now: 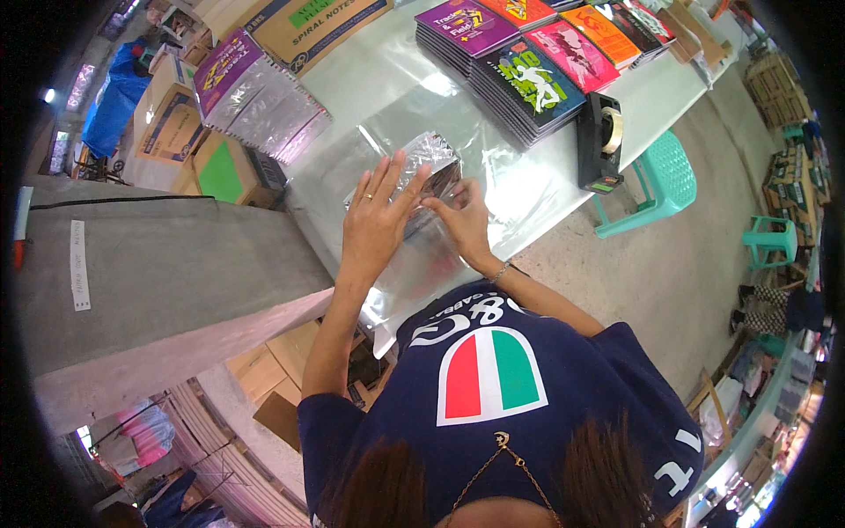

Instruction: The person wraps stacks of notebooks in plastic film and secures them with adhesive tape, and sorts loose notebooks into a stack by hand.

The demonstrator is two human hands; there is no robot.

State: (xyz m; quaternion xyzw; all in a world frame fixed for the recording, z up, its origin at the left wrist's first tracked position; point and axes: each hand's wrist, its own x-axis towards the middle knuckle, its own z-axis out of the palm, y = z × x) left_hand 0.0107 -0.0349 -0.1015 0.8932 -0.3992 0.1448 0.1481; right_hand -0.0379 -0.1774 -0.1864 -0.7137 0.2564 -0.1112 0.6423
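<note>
A small bundle in shiny clear plastic wrap (437, 150) lies on the plastic-covered table in front of me. Its contents are mostly hidden by glare and by my hands. Flat across its left side rests my left hand (377, 220), fingers stretched out, a ring on one of them. My right hand (466, 220) is at the bundle's right near corner, with thumb and fingertips closed on the wrap's edge.
Stacks of spiral notebooks (528, 88) fill the table's far right, beside a black tape dispenser (600, 145). Wrapped notebooks (255, 97) and cardboard boxes (321, 26) stand at far left. A concrete ledge (176, 255) borders the left; a green stool (664, 180) stands right.
</note>
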